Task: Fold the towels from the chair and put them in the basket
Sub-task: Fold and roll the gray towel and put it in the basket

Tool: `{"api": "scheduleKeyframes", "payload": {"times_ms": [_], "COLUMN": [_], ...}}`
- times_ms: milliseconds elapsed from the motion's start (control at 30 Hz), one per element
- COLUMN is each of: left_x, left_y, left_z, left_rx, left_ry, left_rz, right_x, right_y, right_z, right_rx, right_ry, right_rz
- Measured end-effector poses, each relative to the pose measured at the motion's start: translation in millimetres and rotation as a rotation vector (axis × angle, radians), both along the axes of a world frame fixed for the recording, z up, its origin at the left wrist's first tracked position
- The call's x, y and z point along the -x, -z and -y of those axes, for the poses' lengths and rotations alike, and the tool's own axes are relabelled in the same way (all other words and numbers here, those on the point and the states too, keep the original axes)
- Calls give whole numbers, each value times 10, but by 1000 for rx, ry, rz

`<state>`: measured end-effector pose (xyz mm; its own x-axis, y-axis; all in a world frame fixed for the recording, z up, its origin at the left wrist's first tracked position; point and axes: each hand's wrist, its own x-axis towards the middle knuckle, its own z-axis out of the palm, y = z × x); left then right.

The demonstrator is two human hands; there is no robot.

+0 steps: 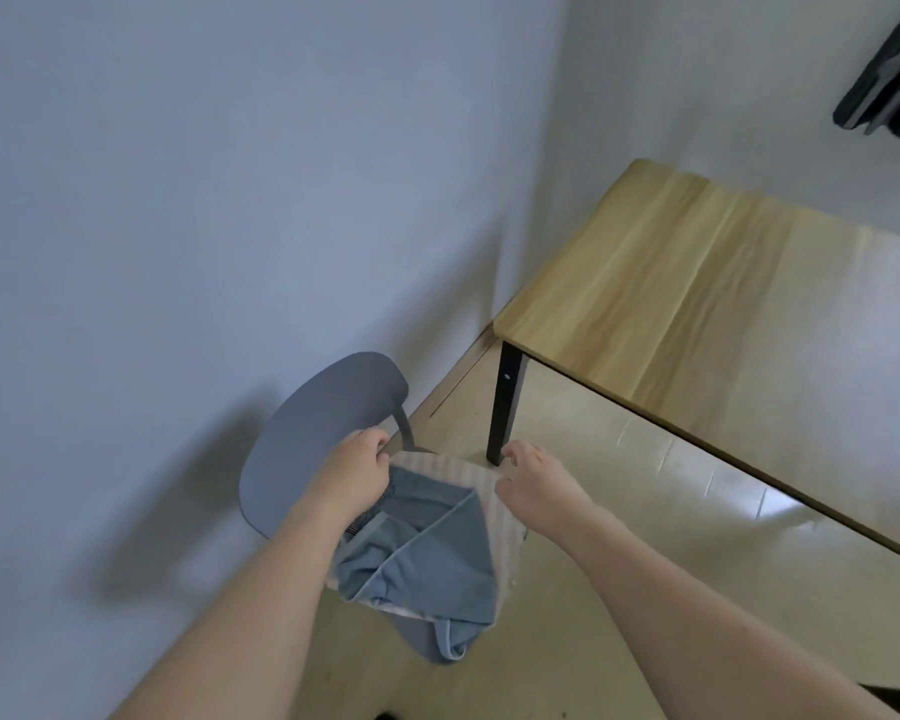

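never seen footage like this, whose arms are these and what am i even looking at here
This is one picture from a camera worn on a person's head, looking forward and down, so the two bare arms are the wearer's own. There is no robot.

Below them stands a grey chair against the wall, with towels piled on its seat: a blue towel lying over a pale striped towel. The left hand is closed on the pile's far edge. The right hand hovers open beside the striped towel, not yet gripping. To the right is a wooden table with black legs. No basket is in view.
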<state>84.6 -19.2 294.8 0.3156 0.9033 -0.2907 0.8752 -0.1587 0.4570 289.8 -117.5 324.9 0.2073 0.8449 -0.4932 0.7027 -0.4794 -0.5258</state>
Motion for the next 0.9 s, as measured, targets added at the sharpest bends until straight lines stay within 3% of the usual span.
{"api": "scheduleKeyframes", "payload": {"times_ms": [333,500,667,767,900], "left_x": [142,306,375,415,478], "left_y": [2706,3820,4385,4579,4645], "left_z": [-877,-1134,-1260,-1262,-1301], "left_rx": [78,58,-6,-104,-14], "left_ry": [19,-266,-330,-355,-499], "left_rz": [-62,-42,-147,-118,22], "right_x": [267,448,539,569,647], "right_y": [2612,3742,4290,4474,4558], "right_z": [-1024,-1389,-1533,-1508,-1458], "right_rx": [78,-70,-156,-220,-279], "right_ry": [-38,-87,-172,-180,-158], "right_rz": [37,80,229,320,450]}}
